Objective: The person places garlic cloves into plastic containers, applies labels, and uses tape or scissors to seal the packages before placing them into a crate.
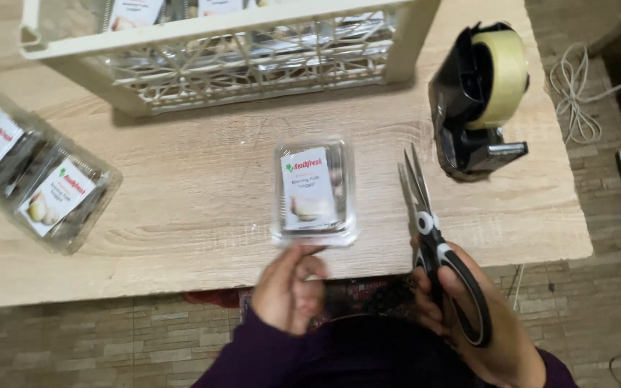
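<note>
Black-handled scissors sit gripped in the right hand, blades shut and pointing away. Just left, the left hand, fingers loosely curled and holding nothing, touches the near edge of a clear plastic clamshell pack with a paper label, lying flat on the wood-grain table. It looks light, thin-walled, slippery and easily dented; best held by the rims. Beyond the right hand stands a black tape dispenser.
</note>
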